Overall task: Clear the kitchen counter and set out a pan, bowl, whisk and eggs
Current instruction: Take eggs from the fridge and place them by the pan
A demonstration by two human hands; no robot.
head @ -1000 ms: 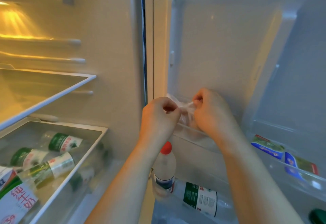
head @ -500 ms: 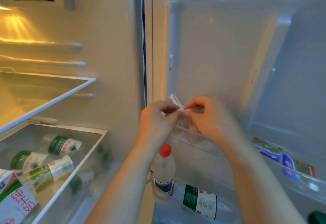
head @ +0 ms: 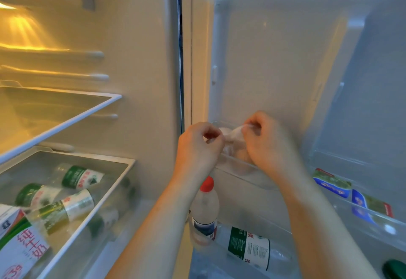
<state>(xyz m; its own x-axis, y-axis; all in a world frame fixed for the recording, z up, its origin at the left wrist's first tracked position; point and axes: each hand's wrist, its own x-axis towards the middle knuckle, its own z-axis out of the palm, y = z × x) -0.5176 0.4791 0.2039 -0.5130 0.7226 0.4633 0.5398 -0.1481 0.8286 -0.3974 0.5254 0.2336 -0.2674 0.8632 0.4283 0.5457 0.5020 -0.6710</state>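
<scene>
Pinching a clear plastic bag (head: 232,135) in the door shelf (head: 248,170), left hand (head: 197,147) and right hand (head: 270,147) both gripped its top. Best eased apart gently; contents unclear.

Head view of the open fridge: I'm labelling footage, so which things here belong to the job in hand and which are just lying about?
In use: left hand; right hand; clear plastic bag both pinch, in the door shelf.
Lying about: red-capped bottle; green-labelled bottles; carton.
</scene>
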